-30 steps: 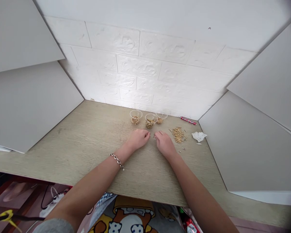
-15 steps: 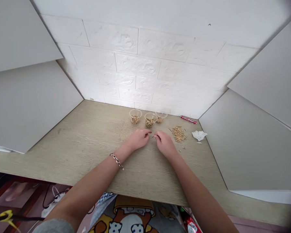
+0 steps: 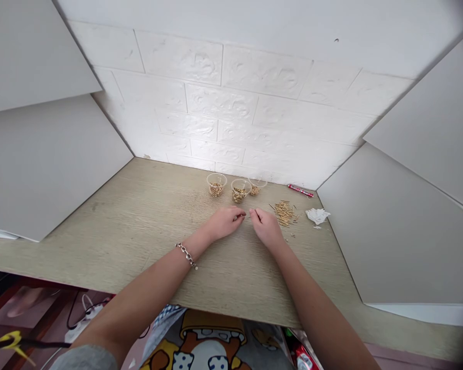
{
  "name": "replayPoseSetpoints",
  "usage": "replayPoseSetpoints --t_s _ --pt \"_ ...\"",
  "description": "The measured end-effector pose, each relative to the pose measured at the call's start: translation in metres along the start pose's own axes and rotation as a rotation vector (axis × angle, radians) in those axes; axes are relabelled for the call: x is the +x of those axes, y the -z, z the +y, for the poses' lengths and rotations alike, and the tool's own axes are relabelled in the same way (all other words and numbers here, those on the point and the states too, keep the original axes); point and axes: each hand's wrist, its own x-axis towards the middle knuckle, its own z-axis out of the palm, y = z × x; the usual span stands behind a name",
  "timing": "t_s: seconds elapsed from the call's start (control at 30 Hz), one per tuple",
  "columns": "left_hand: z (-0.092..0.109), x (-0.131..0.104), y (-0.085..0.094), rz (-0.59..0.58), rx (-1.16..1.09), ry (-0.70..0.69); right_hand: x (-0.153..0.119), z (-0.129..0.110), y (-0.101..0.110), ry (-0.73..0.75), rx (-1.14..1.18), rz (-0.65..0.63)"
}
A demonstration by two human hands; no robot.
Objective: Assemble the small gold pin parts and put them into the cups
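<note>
Two hands are held close together over the middle of the table, fingertips nearly meeting. By the left hand, forefinger and thumb are brought near each other at the tips; whether anything is pinched there cannot be told. By the right hand, thumb and forefinger are likewise drawn together, but its grip cannot be made out for certain either. Between the fingertips a tiny sliver can be seen, too small to be identified. A chain bracelet is worn on the left wrist.

Just beyond the hands, three clear cups are stood near the far wall: the left cup, the middle cup and, just behind it to the right, the far cup. Small gold-coloured pieces are held in all three. To the right of the right hand, thin gold-coloured pins are heaped loosely on the table. Farther right, a crumpled white tissue is left, and beyond the pins a red pen-like stick is laid near the wall.
</note>
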Motion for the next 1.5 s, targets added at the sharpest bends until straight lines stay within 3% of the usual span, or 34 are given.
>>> replayPoseSetpoints --t_s 0.13,0.3,0.4,0.53,0.63,0.73,0.83,1.03,1.23,1.37,1.5 --pt "-0.006 0.000 -0.003 0.034 0.063 0.052 0.001 -0.001 0.000 0.040 -0.250 0.010" --pt "-0.010 0.000 -0.006 0.055 0.100 0.086 0.004 -0.002 -0.003 0.066 -0.442 -0.074" --pt "-0.011 0.001 -0.007 0.055 0.102 0.068 0.006 0.000 -0.001 0.035 -0.461 -0.012" --pt "-0.011 0.001 -0.006 0.035 0.102 0.056 0.008 0.002 0.003 0.043 -0.440 -0.038" --pt "-0.010 0.001 -0.005 0.016 0.108 0.033 0.008 0.002 0.004 0.017 -0.412 0.045" --pt "-0.010 0.001 -0.006 0.007 0.107 0.027 0.008 0.002 0.003 0.017 -0.398 -0.024" --pt "-0.011 0.001 -0.006 0.013 0.098 0.022 0.008 0.002 0.003 -0.008 -0.272 -0.014" --pt "-0.010 0.000 -0.006 0.020 0.060 -0.008 0.007 0.000 0.003 -0.091 0.239 -0.005" --pt "-0.010 -0.001 -0.007 0.008 0.079 0.008 0.006 0.001 0.002 -0.126 0.355 -0.014" --pt "-0.011 -0.001 -0.008 0.006 0.085 0.001 0.005 0.004 -0.003 -0.035 0.067 0.066" --pt "-0.011 0.000 -0.008 0.013 0.100 -0.004 0.004 0.001 -0.009 0.066 -0.317 -0.105"
